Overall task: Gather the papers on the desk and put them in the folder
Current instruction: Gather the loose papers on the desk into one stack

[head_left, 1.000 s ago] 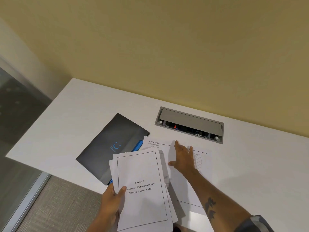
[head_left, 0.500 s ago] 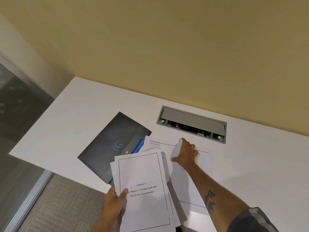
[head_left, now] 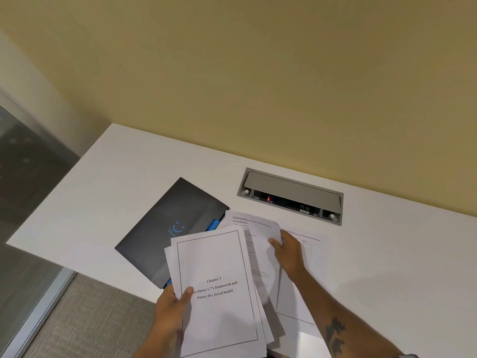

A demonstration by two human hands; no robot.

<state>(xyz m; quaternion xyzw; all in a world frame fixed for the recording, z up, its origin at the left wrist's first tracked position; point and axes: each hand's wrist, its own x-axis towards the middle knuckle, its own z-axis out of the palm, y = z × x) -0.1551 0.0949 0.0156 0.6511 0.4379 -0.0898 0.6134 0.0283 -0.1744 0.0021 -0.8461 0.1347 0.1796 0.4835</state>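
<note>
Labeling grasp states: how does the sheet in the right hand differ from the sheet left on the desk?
The sheet in the right hand is pinched at its far corner by the right hand, which curls that corner up; the sheet on the desk lies flat with nothing gripping it. The held sheet overlaps the flat one's left side. The flat one shows a table at its top right; the held one shows text lines. Both are white printed pages.

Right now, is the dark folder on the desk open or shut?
Shut. The dark folder lies flat on the desk with its cover down; only blue edges show at its side. No papers are in it yet.
</note>
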